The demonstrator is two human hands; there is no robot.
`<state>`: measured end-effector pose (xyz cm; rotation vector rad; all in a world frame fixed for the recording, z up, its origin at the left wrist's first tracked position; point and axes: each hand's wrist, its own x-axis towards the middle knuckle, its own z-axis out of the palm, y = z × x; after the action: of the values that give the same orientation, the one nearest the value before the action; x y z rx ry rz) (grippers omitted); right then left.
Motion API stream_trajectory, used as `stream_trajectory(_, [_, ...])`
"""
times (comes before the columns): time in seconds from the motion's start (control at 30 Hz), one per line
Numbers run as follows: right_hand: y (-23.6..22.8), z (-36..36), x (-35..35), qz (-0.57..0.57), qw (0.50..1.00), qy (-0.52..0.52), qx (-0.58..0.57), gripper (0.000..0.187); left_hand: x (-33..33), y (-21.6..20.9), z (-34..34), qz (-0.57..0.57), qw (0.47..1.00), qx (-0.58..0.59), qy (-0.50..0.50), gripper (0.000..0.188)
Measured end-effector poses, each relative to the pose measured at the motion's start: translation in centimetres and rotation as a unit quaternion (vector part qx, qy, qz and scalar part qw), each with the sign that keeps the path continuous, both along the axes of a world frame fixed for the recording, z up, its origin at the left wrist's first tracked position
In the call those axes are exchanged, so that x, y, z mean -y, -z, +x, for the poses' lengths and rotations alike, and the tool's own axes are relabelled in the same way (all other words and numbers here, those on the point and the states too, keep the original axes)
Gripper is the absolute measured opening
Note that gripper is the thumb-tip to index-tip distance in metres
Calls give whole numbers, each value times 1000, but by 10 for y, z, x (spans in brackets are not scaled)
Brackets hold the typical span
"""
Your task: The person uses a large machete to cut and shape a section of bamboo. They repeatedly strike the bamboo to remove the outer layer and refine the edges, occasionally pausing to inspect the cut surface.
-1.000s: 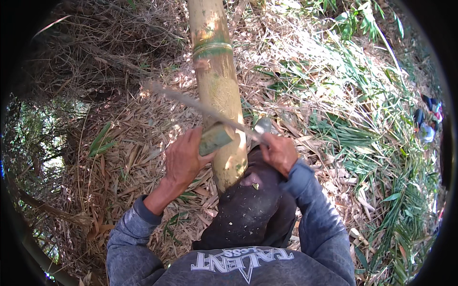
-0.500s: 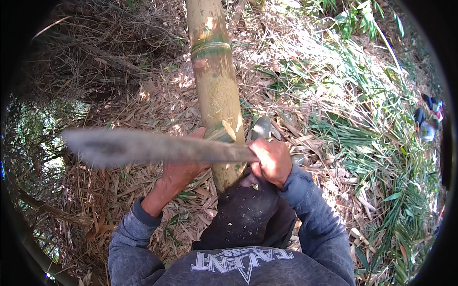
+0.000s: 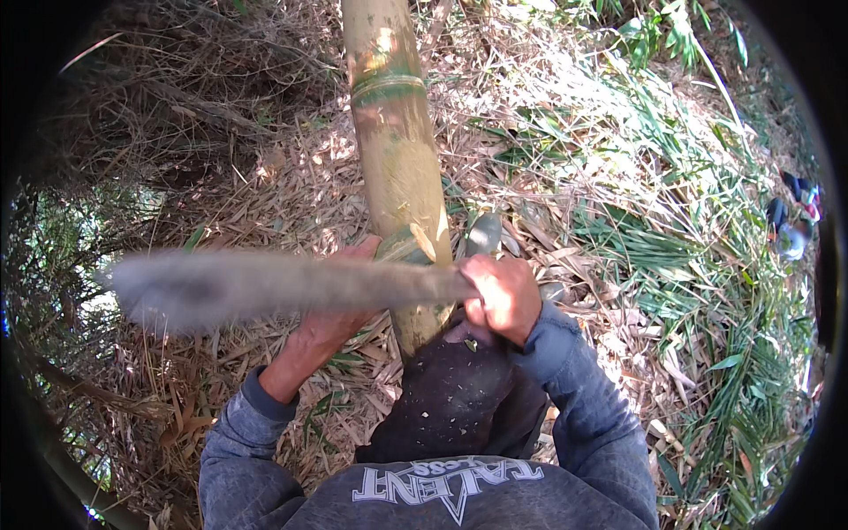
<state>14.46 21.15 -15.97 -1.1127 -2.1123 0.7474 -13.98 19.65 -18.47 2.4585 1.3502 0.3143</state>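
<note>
Since a second ago, the long grey metal blade [image 3: 274,287] has been swinging up from the stalk and is now blurring level across your view, pointing to your left. Your right hand [image 3: 502,296] is wrapping its fingers tight around the blade's handle, just beside the thick yellow-green bamboo stalk [image 3: 397,168]. Your left hand [image 3: 340,309] is lying against the stalk's notched lower part, mostly behind the blade, so you cannot tell how its fingers are sitting. You are standing outdoors on a slope carpeted with dry brown bamboo leaves [image 3: 265,194], with green leafy stems [image 3: 707,256] spreading to your right in patchy sunlight.
</note>
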Motion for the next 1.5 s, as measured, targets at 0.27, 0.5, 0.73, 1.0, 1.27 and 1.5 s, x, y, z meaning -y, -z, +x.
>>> stream_trajectory(0.27, [4, 4, 7, -29, 998, 15, -47, 20, 1, -26, 13, -64, 996, 18, -53, 64])
stream_trajectory(0.5, [50, 20, 9, -73, 992, 69, 75, 14, -18, -63, 37, -39, 995, -23, -86, 59])
stream_trajectory(0.73, [-8, -3, 5, 2, 999, -4, -48, 16, -11, -46, 25, 31, 996, 67, -40, 55])
stream_trajectory(1.0, [-3, 2, 12, -26, 999, -2, -29, 21, -11, -46, 31, 73, 997, 3, -19, 59])
stream_trajectory(1.27, [47, 21, 17, -139, 979, 109, 104, 16, -12, -67, 43, -33, 993, -23, -114, 58])
stream_trajectory(1.5, [23, 13, 13, -63, 996, 21, 53, 24, -13, -62, 43, -64, 989, -23, -128, 53])
